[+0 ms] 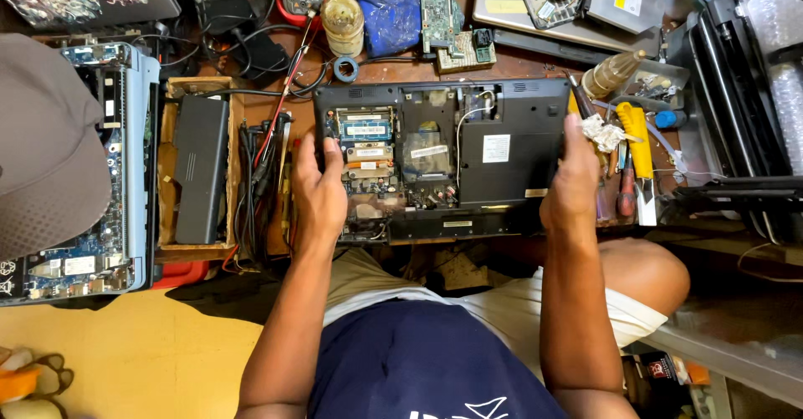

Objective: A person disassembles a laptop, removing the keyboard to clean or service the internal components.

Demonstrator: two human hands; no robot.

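A black laptop (pixel 502 118) lies upside down on the workbench with its bottom covers off, showing memory modules, a circuit board and white wires. My left hand (pixel 320 186) grips its left edge, thumb resting on the exposed board area. My right hand (pixel 574 186) grips its right edge, fingers wrapped around the side. Both hands hold the laptop level in front of my lap.
A wooden tray (pixel 230 168) with a black battery stands to the left, beside cables and an opened blue laptop (pixel 125 176). Screwdrivers, a yellow-handled tool (pixel 639 139) and a crumpled tissue lie on the right. Circuit boards, tape rolls and another laptop sit behind.
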